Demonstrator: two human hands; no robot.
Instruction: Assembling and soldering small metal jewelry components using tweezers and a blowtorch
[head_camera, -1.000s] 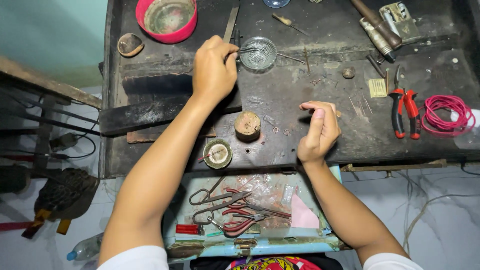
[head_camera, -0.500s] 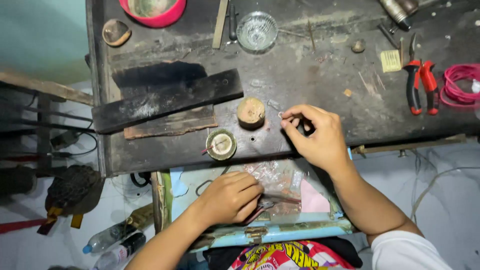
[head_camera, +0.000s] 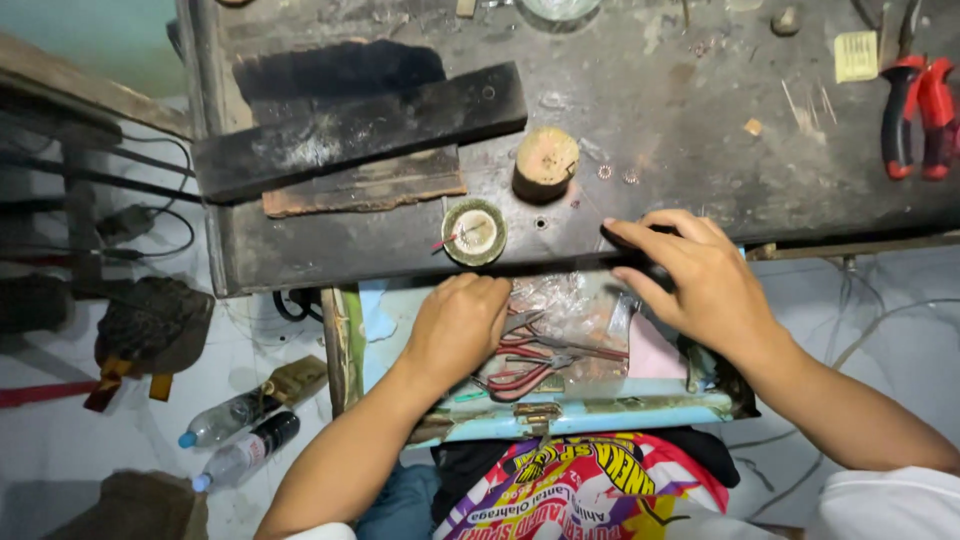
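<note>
L hand (head_camera: 462, 325) reaching into drawer (head_camera: 600, 415), fingers curled over pliers (head_camera: 540, 365), grip unclear; R hand (head_camera: 690, 275) resting loose on bench (head_camera: 700, 120) edge.

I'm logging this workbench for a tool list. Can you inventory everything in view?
bench: one, dark, worn, fills the top
plank: one, black, lies slantwise on bench left
slat: one, brown, below plank
wooden stub: one, tan, round, bench centre
dish: one, round, pale, near bench front edge
pliers: one, red handles, bench right
card: one, yellow, top right
drawer: one, light blue, open under bench, holds red-handled tools
bottles: two, plastic, on floor left
left hand: in drawer, over tools
right hand: fingers at bench front edge
</note>
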